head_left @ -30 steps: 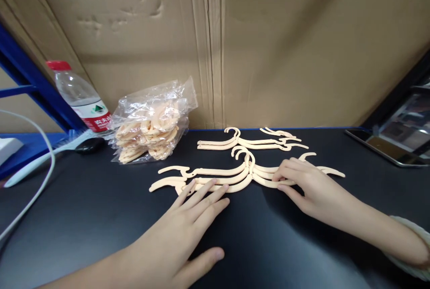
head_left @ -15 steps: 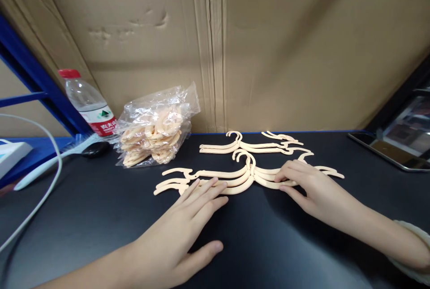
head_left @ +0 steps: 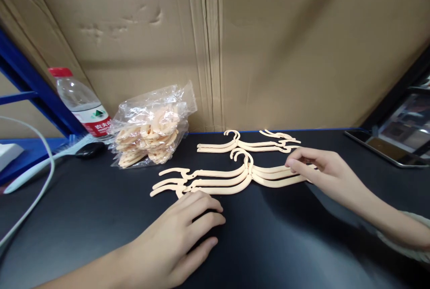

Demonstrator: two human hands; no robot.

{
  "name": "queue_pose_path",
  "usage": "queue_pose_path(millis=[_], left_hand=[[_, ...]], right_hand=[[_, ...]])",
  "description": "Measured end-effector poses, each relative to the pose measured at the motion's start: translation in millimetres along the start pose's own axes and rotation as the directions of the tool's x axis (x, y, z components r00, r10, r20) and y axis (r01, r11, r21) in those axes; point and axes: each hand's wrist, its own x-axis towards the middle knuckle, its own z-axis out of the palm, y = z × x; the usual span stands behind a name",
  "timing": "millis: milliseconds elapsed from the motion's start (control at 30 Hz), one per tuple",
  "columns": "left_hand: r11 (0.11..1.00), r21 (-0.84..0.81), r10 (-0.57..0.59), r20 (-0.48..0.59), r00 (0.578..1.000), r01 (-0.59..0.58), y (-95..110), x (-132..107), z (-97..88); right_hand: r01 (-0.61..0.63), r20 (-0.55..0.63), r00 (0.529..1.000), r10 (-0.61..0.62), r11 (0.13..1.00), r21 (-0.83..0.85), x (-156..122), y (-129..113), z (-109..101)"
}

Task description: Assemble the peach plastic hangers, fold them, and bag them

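Several cream plastic folding hangers lie on the black tabletop, three of them nested in a front row (head_left: 221,181), with their hooks pointing away from me. A second, smaller group of hangers (head_left: 218,147) lies behind. My left hand (head_left: 188,230) rests on the table just below the left end of the front row, fingers bent and apart, holding nothing. Over the right end of that row hovers my right hand (head_left: 319,170), its fingers loosely curved with a gap to the thumb. It hides the hangers' right tips, and nothing shows in its grasp.
A clear plastic bag (head_left: 151,127) of more cream hangers sits back left, beside a red-capped water bottle (head_left: 82,101). A pale blue brush (head_left: 50,163) and white cable (head_left: 50,172) lie far left. A phone-like flat device (head_left: 383,148) is back right; cardboard (head_left: 285,56) stands behind.
My left hand has drawn back off the front hangers, its fingers now more bent. My right hand has let go of the hangers and moved up and to the right.
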Motion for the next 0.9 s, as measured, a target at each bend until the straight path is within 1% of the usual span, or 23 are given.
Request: queue_pose_path(millis=[100,200,300,367,400,467,500,567,633,700,800,900], left_hand=[[1.000,-0.020,0.008,-0.027,1.000,-0.008,-1,0,-0.5],[0.999,-0.051,0.009,-0.045,0.999,-0.011,-2,-2,2.7],[0.997,-0.077,-0.008,-0.102,0.995,0.000,-2,-4,7.2],[0.997,-0.082,-0.019,-0.118,0.993,0.010,-2,-4,8.1],[0.997,-0.080,-0.016,-0.105,0.994,0.008,-2,-3,7.5],[0.998,-0.068,-0.001,-0.064,0.998,-0.003,-3,-2,4.9],[0.998,-0.058,0.008,-0.040,0.999,-0.011,-3,-2,3.2],[0.999,-0.038,0.022,-0.006,1.000,-0.022,-3,-1,0.3],[0.999,-0.025,0.023,0.001,1.000,-0.023,-2,-1,-1.0],[1.000,-0.019,0.022,0.007,1.000,-0.022,-2,-2,-1.0],[1.000,-0.012,0.017,0.016,1.000,-0.017,-2,-3,-0.4],[1.000,-0.010,0.011,0.016,1.000,-0.010,-1,-3,-1.0]], right_hand=[[-0.075,-0.042,0.996,0.080,0.990,0.119,3,2,-4],[-0.127,-0.059,0.989,0.139,0.977,0.173,8,10,-8],[-0.124,-0.138,0.980,0.143,0.982,0.140,17,22,-17],[-0.118,-0.189,0.974,0.126,0.992,0.052,29,32,-24],[-0.116,-0.195,0.974,0.111,0.993,-0.013,36,38,-28],[-0.109,-0.162,0.983,0.080,0.978,-0.180,53,51,-36],[-0.108,-0.141,0.987,0.076,0.966,-0.234,63,58,-39],[-0.094,-0.086,0.994,0.069,0.940,-0.327,82,72,-44],[-0.081,-0.034,0.997,0.074,0.923,-0.375,100,84,-44],[-0.070,0.026,0.996,0.089,0.911,-0.407,113,93,-41],[-0.053,0.118,0.986,0.118,0.892,-0.449,124,102,-32],[-0.058,0.152,0.976,0.155,0.861,-0.505,129,109,-20]])
